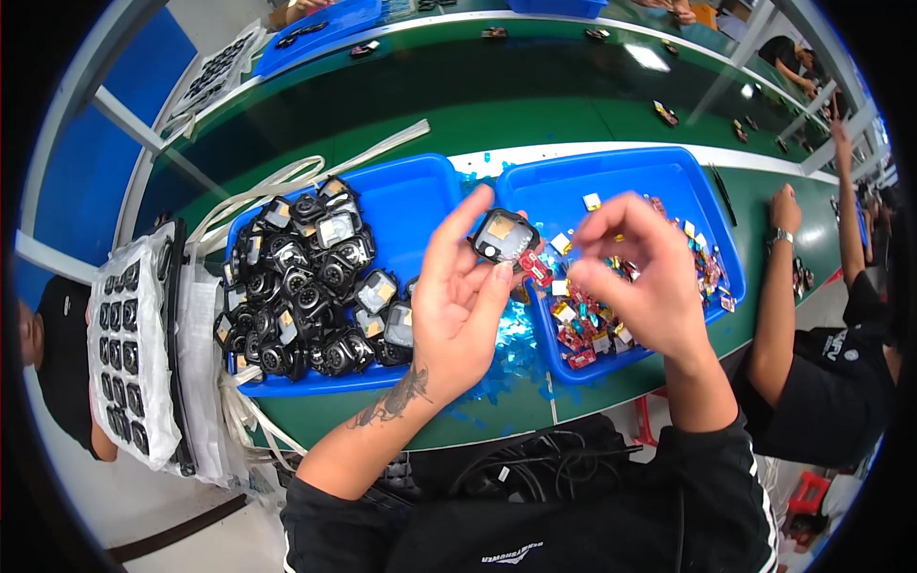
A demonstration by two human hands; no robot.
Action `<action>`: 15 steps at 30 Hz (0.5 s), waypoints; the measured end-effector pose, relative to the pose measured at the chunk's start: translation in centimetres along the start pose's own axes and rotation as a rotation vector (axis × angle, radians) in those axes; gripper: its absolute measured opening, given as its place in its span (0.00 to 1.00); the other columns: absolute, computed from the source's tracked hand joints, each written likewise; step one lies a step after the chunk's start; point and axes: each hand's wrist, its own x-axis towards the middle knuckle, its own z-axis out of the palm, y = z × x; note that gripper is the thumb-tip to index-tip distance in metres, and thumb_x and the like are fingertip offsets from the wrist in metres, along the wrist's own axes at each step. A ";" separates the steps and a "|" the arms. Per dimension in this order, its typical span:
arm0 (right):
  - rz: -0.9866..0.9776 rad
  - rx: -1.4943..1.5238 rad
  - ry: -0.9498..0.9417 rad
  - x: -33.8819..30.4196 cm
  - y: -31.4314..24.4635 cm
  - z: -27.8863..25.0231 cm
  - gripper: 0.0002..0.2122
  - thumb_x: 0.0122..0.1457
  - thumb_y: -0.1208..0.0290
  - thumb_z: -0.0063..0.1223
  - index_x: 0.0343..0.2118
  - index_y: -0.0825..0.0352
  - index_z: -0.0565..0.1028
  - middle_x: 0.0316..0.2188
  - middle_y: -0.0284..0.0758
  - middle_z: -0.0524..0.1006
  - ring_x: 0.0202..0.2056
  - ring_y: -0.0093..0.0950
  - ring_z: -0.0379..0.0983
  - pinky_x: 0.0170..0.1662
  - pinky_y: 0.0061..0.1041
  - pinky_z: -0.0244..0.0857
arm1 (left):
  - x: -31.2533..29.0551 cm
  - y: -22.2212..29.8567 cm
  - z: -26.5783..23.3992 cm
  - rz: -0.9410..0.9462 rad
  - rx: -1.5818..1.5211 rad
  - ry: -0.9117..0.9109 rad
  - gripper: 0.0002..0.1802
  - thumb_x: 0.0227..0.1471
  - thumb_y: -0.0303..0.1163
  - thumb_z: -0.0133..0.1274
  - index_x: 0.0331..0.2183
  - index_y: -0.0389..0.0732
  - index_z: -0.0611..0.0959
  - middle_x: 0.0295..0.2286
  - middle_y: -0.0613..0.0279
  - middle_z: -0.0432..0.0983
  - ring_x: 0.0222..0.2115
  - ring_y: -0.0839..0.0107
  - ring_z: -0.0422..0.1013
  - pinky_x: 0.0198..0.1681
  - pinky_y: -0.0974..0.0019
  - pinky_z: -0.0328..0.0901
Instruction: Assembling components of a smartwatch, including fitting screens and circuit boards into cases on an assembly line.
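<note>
My left hand (453, 307) grips a black smartwatch case (505, 235), its grey inner side facing up with a tan patch on it. From the case's lower right corner hangs a small red circuit board (538, 270). To the right of it, my right hand (650, 277) hovers over the right tray, thumb and forefinger apart, with nothing visible between them. Beneath my right hand lie many red circuit boards with white and yellow parts (600, 334). A heap of black watch cases (301, 277) fills much of the left tray.
Two blue trays, left (411, 205) and right (544, 191), stand on a green table (497, 392) strewn with blue film scraps (511, 358). White straps (277, 181) lie behind the left tray. Racked watch parts (129, 349) stand at left. A co-worker's arm (778, 277) is at right.
</note>
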 end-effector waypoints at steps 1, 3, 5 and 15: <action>0.046 0.056 -0.075 -0.7 -0.1 0.0 0.10 0.50 0.78 0.65 0.34 0.71 0.75 0.30 0.32 0.76 0.32 0.18 0.73 0.38 0.20 0.71 | 0.1 -0.3 -0.2 0.001 0.030 -0.007 0.25 0.59 0.17 0.43 0.58 0.35 0.65 0.53 0.47 0.67 0.53 0.58 0.67 0.55 0.58 0.67; 0.156 0.141 -0.137 -1.2 -0.5 0.6 0.08 0.53 0.81 0.62 0.35 0.73 0.76 0.31 0.33 0.77 0.34 0.17 0.74 0.37 0.16 0.72 | 0.3 -0.8 -0.8 0.091 0.238 -0.144 0.18 0.60 0.18 0.41 0.51 0.31 0.73 0.53 0.49 0.67 0.51 0.57 0.69 0.56 0.58 0.66; 0.116 0.132 -0.113 -1.1 0.0 1.2 0.06 0.55 0.82 0.59 0.35 0.74 0.76 0.32 0.33 0.78 0.33 0.17 0.75 0.37 0.15 0.72 | -0.1 -0.4 0.0 0.054 0.175 -0.030 0.17 0.58 0.17 0.45 0.49 0.32 0.77 0.47 0.51 0.71 0.49 0.65 0.70 0.51 0.67 0.66; 0.200 0.480 -0.215 -0.5 0.4 0.2 0.04 0.54 0.80 0.61 0.31 0.70 0.76 0.33 0.33 0.78 0.34 0.17 0.75 0.39 0.16 0.70 | 1.0 1.0 -1.3 0.555 0.942 -0.176 0.14 0.42 0.18 0.61 0.37 0.35 0.84 0.37 0.49 0.77 0.33 0.58 0.77 0.34 0.66 0.73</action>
